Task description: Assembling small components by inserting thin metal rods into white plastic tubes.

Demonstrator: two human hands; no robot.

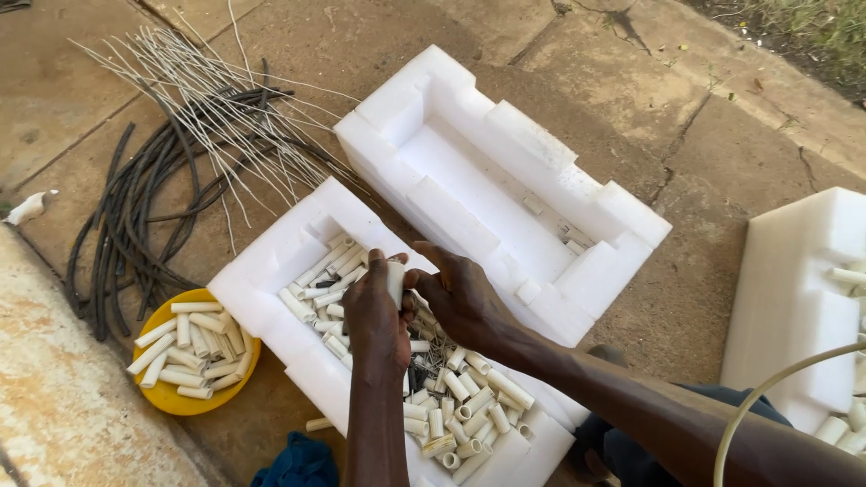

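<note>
My left hand (374, 316) grips a short white plastic tube piece (395, 281), held upright. My right hand (456, 293) touches the same piece from the right, fingers curled against it. Both hands hover over a white foam tray (271, 261) filled with several short white tube pieces (451, 397) and some dark small parts. What the right fingers pinch is hidden behind the tube.
A second, nearly empty white foam tray (505, 180) lies behind. A yellow bowl (167, 397) of tube pieces sits left. Black cables (135, 207) and thin grey wires (207, 99) lie on the concrete. Another foam block (794, 298) stands right; blue cloth (298, 464) below.
</note>
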